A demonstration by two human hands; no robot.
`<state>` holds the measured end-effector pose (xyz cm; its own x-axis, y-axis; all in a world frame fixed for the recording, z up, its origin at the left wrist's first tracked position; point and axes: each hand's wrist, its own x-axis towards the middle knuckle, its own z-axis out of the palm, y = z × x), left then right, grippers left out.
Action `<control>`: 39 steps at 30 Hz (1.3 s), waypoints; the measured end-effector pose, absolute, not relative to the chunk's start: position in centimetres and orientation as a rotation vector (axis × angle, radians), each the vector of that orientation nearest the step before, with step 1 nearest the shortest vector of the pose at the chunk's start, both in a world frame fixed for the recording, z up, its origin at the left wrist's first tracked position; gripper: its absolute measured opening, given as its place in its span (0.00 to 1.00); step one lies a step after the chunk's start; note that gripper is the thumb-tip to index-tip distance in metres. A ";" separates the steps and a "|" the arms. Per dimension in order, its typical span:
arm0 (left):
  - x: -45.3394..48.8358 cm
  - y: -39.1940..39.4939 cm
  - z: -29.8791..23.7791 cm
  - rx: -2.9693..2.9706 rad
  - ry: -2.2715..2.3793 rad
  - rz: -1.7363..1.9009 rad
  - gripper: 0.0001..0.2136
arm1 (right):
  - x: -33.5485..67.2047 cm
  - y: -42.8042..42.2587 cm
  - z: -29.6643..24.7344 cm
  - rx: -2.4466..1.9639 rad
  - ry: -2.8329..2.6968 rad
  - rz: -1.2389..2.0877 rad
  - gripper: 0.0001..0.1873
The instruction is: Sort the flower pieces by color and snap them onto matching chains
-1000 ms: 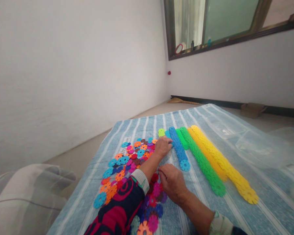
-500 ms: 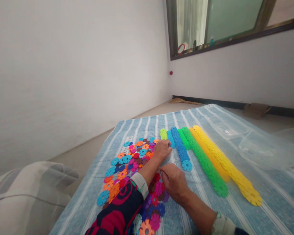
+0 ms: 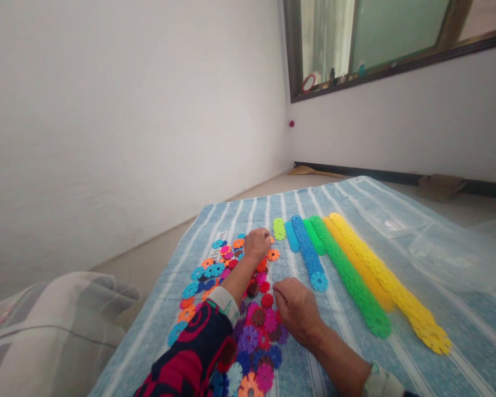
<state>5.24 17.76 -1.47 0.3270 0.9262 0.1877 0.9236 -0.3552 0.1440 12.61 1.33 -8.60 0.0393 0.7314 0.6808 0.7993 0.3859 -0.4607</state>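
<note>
Loose flower-shaped plastic discs [image 3: 250,337] in orange, blue, purple, pink and red lie in a pile. Over the pile's far end is my left hand [image 3: 257,243], its fingers curled down and closed; whatever they pinch is hidden. An orange disc [image 3: 273,255] lies just right of that hand. My right hand [image 3: 296,306] is closed beside the pile's right edge, near a small red disc [image 3: 267,300], and its fingertips are too hidden to show what they hold. Overlapping discs form a blue row [image 3: 308,251], a green row [image 3: 347,275] and a yellow row [image 3: 380,275] to the right.
A short lime-green row [image 3: 279,229] and a light blue row [image 3: 291,237] sit at the far side. Clear plastic bags [image 3: 442,248] rest on the right of the striped cloth [image 3: 334,193]. Checked fabric [image 3: 58,325] stands at left; a broom [image 3: 314,171] lies by the wall.
My left hand has moved left, away from the lime-green and light blue rows, back over the pile. An orange disc now shows beside it. My right hand has barely moved.
</note>
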 end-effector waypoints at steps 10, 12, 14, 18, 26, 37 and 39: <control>2.4 21.3 -1.4 2.410 1.909 0.160 0.09 | 12.6 1.3 -8.6 -1.361 -1.707 -0.083 0.13; 2.5 21.3 -1.3 2.401 1.893 0.144 0.08 | 12.7 1.3 -8.6 -1.359 -1.706 -0.086 0.13; 2.6 21.4 -1.3 2.383 1.890 0.139 0.08 | 12.7 1.3 -8.6 -1.356 -1.704 -0.089 0.13; 2.6 21.6 -1.2 2.338 1.896 0.146 0.08 | 12.7 1.2 -8.5 -1.363 -1.699 -0.081 0.13; 2.6 22.6 -1.8 2.276 1.847 0.208 0.08 | 12.7 1.3 -8.6 -1.375 -1.710 -0.079 0.13; 2.0 23.3 -2.6 2.162 1.735 0.319 0.05 | 12.7 1.3 -8.5 -1.367 -1.706 -0.092 0.13; 2.0 23.2 -2.6 2.141 1.721 0.337 0.05 | 12.7 1.3 -8.6 -1.367 -1.706 -0.094 0.13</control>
